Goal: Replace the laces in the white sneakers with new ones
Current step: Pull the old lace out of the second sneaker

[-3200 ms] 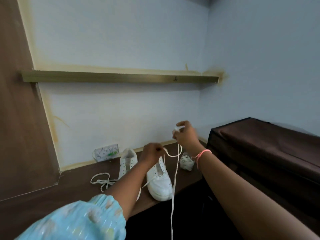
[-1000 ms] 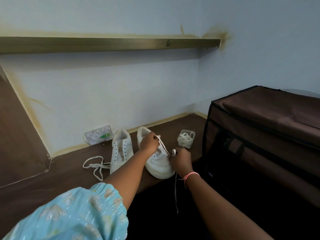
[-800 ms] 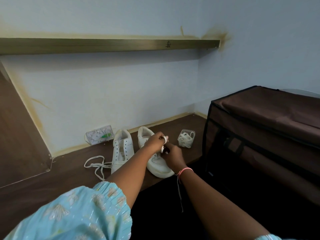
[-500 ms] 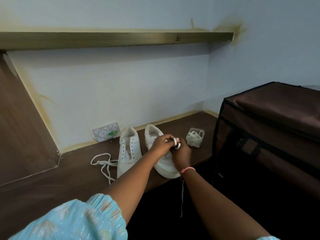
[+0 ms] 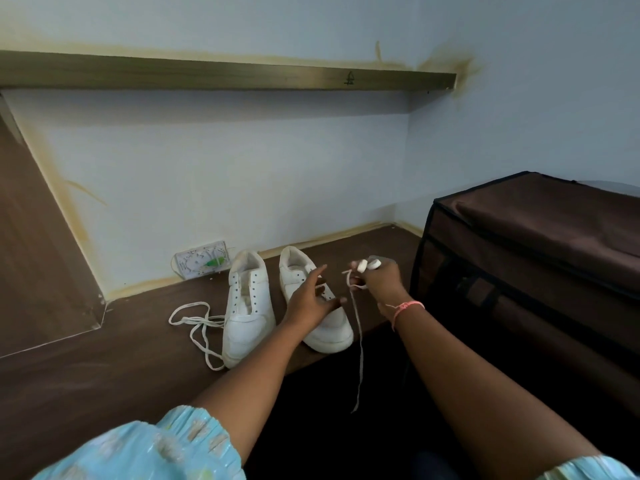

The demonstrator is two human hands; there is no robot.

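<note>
Two white sneakers stand side by side on the brown ledge (image 5: 104, 362), toes toward me. The left sneaker (image 5: 247, 310) has bare eyelets. My left hand (image 5: 311, 299) hovers with fingers spread over the right sneaker (image 5: 325, 336). My right hand (image 5: 377, 282) is raised just right of that shoe and holds a white lace (image 5: 358, 341) wound round its fingers. The lace's free end hangs down past the ledge's edge. A loose white lace (image 5: 197, 323) lies tangled on the ledge left of the shoes.
A small patterned packet (image 5: 202, 263) leans on the wall behind the shoes. A brown fabric cabinet (image 5: 540, 258) stands close on the right. A long shelf (image 5: 225, 76) runs along the wall above. A slanted wooden panel (image 5: 38, 258) closes the left side.
My hands have parted. The left hand let go of the lace and spread over the right shoe. The right hand moved right and up, and now covers the clear tub of laces seen earlier.
</note>
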